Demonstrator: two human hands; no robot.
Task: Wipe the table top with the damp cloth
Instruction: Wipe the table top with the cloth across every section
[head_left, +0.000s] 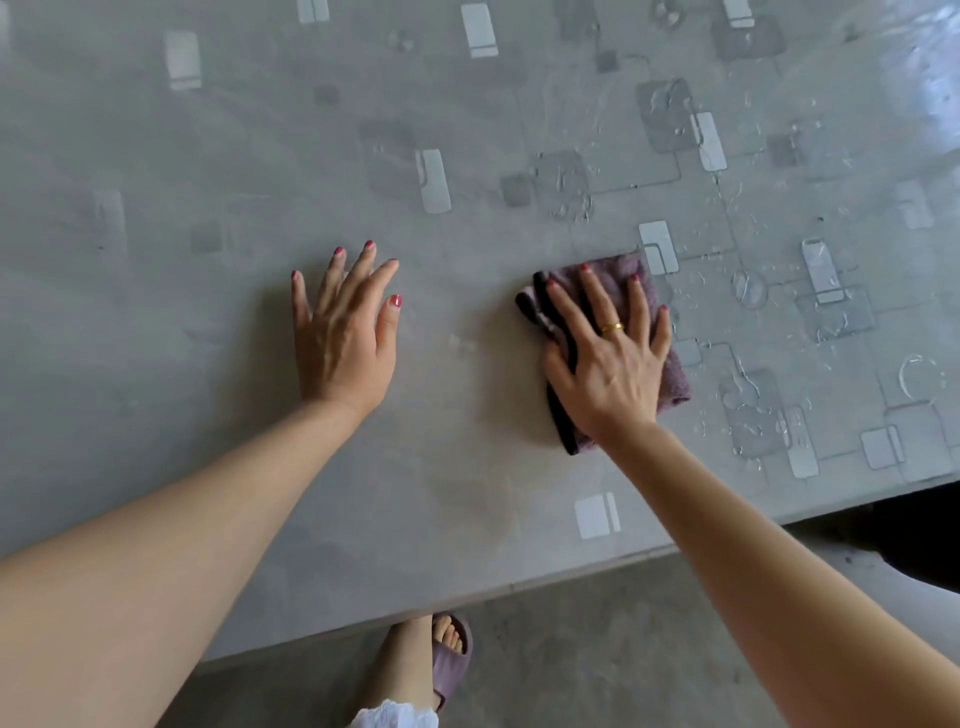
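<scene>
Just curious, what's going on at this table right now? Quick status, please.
Right hand flat on purple cloth. Left hand flat on bare table top. Water drops right of cloth. Nothing in the way.

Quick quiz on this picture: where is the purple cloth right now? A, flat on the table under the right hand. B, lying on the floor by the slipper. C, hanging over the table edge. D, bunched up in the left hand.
A: the purple cloth lies flat on the table with the right hand spread open on top of it, while the left hand rests bare on the surface.
</scene>
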